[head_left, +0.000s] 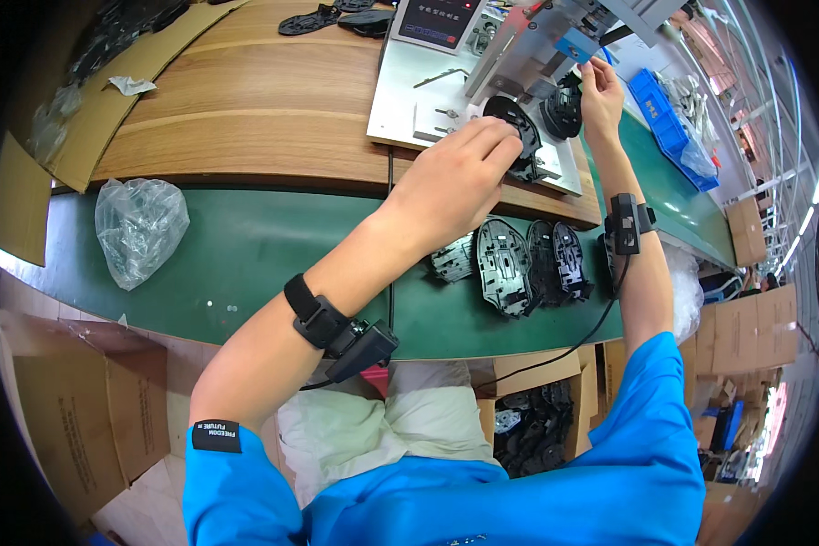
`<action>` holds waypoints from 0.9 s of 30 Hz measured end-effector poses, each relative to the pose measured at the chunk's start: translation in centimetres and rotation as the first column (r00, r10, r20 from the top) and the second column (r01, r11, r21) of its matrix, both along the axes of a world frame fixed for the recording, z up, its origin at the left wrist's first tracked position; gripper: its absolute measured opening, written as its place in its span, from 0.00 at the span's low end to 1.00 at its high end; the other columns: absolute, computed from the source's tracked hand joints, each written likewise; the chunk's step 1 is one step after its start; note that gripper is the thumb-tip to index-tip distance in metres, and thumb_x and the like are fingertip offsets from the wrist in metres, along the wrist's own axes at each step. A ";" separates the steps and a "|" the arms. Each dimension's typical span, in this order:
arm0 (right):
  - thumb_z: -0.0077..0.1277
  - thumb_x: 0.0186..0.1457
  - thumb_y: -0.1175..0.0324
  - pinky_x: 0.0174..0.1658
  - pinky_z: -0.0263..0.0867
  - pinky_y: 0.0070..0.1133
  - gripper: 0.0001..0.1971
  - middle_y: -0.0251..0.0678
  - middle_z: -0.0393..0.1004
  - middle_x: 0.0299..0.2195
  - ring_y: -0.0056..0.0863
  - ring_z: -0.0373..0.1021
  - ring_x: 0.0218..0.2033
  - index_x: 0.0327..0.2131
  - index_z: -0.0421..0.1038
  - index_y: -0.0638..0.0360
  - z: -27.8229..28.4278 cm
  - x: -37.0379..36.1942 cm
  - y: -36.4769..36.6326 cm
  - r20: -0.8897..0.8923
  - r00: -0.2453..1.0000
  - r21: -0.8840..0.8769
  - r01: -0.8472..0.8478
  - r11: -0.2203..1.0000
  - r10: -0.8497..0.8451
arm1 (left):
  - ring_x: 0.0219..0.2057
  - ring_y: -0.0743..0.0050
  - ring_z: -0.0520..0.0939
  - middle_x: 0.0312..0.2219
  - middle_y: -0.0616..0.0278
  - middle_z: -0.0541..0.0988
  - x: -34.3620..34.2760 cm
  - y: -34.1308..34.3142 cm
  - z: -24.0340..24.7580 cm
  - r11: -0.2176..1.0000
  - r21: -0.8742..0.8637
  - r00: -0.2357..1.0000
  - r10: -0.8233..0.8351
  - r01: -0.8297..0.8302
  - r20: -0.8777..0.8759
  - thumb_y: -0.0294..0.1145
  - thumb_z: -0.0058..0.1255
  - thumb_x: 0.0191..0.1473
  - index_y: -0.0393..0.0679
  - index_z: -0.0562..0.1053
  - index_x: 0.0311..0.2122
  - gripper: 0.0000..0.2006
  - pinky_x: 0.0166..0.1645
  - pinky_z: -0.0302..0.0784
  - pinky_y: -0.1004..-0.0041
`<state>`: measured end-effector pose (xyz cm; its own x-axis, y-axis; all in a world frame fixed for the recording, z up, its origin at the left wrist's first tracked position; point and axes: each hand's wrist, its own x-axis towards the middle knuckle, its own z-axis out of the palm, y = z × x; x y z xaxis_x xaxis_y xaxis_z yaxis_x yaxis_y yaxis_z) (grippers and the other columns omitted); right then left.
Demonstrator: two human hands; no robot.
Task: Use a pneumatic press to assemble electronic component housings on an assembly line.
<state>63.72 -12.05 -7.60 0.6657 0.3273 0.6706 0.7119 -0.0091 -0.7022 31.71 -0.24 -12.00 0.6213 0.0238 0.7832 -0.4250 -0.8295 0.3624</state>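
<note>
On the metal plate [400,100] of the press, my left hand [460,173] closes around a black shell [517,132]. That grip is nearly shut: fingertips [510,136] curl over the shell's near edge and pinch it, with the thumb hidden underneath, so I cannot tell how it sits. The shell stands on the plate just in front of the grey press arm [528,45], partly covered by my fingers.

Further back, my right hand [601,91] reaches up beside the press. Its grip is narrow, thumb and forefinger drawn close together at a small blue block [576,44] on the press arm; whether they pinch it or only touch it I cannot tell. A second black part [562,109] sits just left of that hand, between it and the shell.

Both wrists carry black straps with small cameras [359,346], and a cable runs from each.

Below the plate, on the green belt [246,255], four more black shells [528,264] lie in a row near my right forearm, well apart from either grip. A crumpled clear bag [139,227] lies at the left end of the belt. The wooden worktop [246,109] carries the press, and a cardboard box of black parts [532,428] stands by my lap.
</note>
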 end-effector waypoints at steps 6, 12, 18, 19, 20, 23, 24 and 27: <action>0.67 0.58 0.54 0.61 0.66 0.33 0.30 0.49 0.76 0.55 0.42 0.72 0.57 0.57 0.72 0.61 -0.2 -2.5 -1.8 0.203 0.963 -0.252 0.227 0.941 -0.178 | 0.62 0.45 0.74 0.56 0.48 0.76 -0.3 0.2 0.4 1.000 0.000 1.000 -0.008 0.008 -0.008 0.19 0.57 0.53 0.37 0.70 0.55 0.23 0.65 0.74 0.56; 0.73 0.47 0.55 0.66 0.62 0.37 0.45 0.57 0.72 0.57 0.50 0.69 0.61 0.65 0.63 0.64 -0.3 -6.0 -2.1 0.380 0.919 -0.461 0.288 0.839 -0.106 | 0.63 0.43 0.73 0.57 0.48 0.76 0.1 0.7 0.2 1.000 -0.012 1.000 -0.015 0.014 -0.017 0.18 0.57 0.52 0.37 0.70 0.55 0.23 0.65 0.74 0.55; 0.73 0.47 0.57 0.63 0.66 0.35 0.44 0.54 0.75 0.56 0.49 0.72 0.58 0.64 0.64 0.63 0.6 -6.5 -2.3 0.283 0.940 -0.469 0.311 0.827 -0.192 | 0.62 0.43 0.74 0.56 0.48 0.76 0.4 0.7 0.2 0.998 -0.034 0.999 -0.053 0.053 0.001 0.18 0.57 0.52 0.37 0.70 0.54 0.23 0.65 0.74 0.55; 0.73 0.47 0.56 0.64 0.65 0.36 0.44 0.53 0.73 0.58 0.49 0.70 0.61 0.64 0.63 0.62 0.5 -6.7 -2.2 0.265 0.948 -0.497 0.289 0.818 -0.174 | 0.62 0.43 0.74 0.56 0.48 0.76 0.2 0.8 0.2 0.999 -0.032 0.999 -0.045 0.045 0.001 0.18 0.57 0.52 0.37 0.70 0.54 0.22 0.64 0.74 0.55; 0.73 0.47 0.56 0.64 0.65 0.36 0.44 0.53 0.73 0.58 0.49 0.70 0.61 0.64 0.63 0.62 0.3 -6.7 -1.8 0.266 0.950 -0.500 0.282 0.819 -0.165 | 0.61 0.42 0.74 0.55 0.48 0.76 0.1 0.8 0.2 0.999 -0.029 0.999 -0.036 0.036 -0.001 0.18 0.56 0.52 0.37 0.70 0.53 0.22 0.64 0.75 0.54; 0.73 0.48 0.56 0.67 0.62 0.36 0.45 0.54 0.70 0.60 0.49 0.66 0.63 0.65 0.62 0.62 -0.3 -5.5 -2.4 0.402 0.906 -0.473 0.328 0.818 -0.131 | 0.61 0.42 0.74 0.54 0.48 0.76 0.4 0.5 0.5 0.999 -0.006 0.999 -0.038 0.038 0.031 0.17 0.56 0.52 0.36 0.71 0.53 0.21 0.64 0.75 0.54; 0.73 0.48 0.56 0.67 0.62 0.36 0.45 0.54 0.70 0.60 0.49 0.66 0.63 0.65 0.62 0.62 -0.5 -5.6 -2.2 0.399 0.908 -0.475 0.323 0.819 -0.126 | 0.61 0.42 0.74 0.54 0.48 0.76 0.4 0.5 0.4 0.999 -0.007 0.999 -0.033 0.033 0.028 0.17 0.56 0.52 0.36 0.71 0.53 0.21 0.64 0.75 0.54; 0.73 0.47 0.59 0.66 0.62 0.36 0.44 0.54 0.70 0.58 0.49 0.66 0.62 0.64 0.62 0.62 -0.5 -5.9 -1.8 0.408 0.900 -0.489 0.357 0.796 -0.153 | 0.62 0.43 0.74 0.54 0.49 0.76 0.3 0.7 0.2 0.999 0.009 0.999 -0.035 0.035 0.038 0.16 0.56 0.51 0.36 0.70 0.52 0.21 0.65 0.74 0.54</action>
